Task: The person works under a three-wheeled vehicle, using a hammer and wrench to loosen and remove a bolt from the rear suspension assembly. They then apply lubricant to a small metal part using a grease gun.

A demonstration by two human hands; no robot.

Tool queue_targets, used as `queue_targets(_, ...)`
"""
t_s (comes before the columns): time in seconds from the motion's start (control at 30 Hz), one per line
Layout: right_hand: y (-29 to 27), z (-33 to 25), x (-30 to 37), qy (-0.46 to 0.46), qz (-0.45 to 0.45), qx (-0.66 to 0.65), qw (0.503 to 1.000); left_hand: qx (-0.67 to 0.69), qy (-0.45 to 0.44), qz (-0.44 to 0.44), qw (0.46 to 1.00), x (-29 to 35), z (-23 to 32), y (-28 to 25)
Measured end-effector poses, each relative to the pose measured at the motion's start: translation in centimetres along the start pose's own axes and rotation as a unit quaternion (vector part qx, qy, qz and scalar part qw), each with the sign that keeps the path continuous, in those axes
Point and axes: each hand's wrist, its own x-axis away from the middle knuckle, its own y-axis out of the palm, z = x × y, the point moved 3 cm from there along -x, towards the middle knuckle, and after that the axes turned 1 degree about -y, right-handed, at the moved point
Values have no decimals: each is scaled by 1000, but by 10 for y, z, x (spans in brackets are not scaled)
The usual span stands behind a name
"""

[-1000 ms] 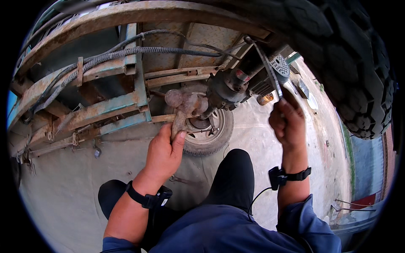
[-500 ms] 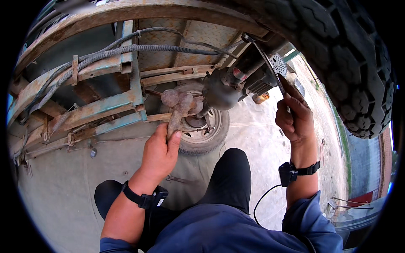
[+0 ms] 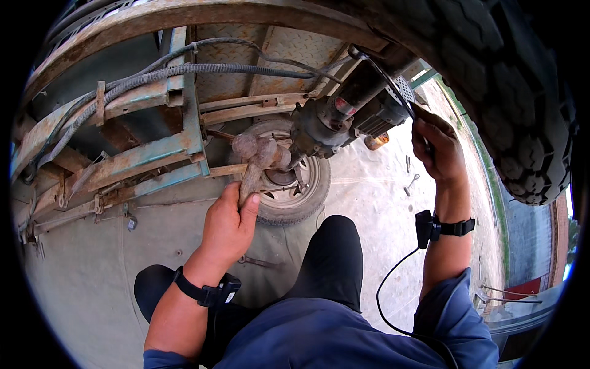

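Note:
My left hand (image 3: 227,224) is closed round the short handle of a worn ball-peen hammer (image 3: 258,150), its head upright before the wheel. Higher up on the right, my right hand (image 3: 439,147) grips a long dark wrench (image 3: 388,79). The wrench slants up and left, its far end against the axle tube (image 3: 393,64) beside the rusty frame; whether it sits on a bolt I cannot tell. Below the tube hang a round gear housing (image 3: 316,126) and a finned motor (image 3: 375,114) with a perforated cover.
A large treaded tyre (image 3: 510,111) overhangs the right side. Rusty, blue-painted frame rails (image 3: 141,154) and a corrugated cable (image 3: 153,75) fill the left. A wheel (image 3: 307,197) lies behind the hammer. Wrenches lie on the floor, one small (image 3: 412,184), one larger (image 3: 261,262).
My right hand has moved slightly right and turned, with the wrench still in it. Small tools on the floor left of that hand now show. The left hand and hammer have barely shifted.

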Motion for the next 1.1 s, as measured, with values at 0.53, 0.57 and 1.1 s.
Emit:
queue_targets(0.53, -22, -3, -35, 6, -122, 38, 992, -6, 16, -11, 1000, 1, 3, 9)
queue_targets(0.57, -27, -1, -37, -7, -119, 79, 990, -4, 18, -9, 1000, 1, 4, 8)
queue_targets(1.1, 45, -1, 47, 18, 39, 217, 975, -11, -8, -28, 1000, 0, 0, 7)
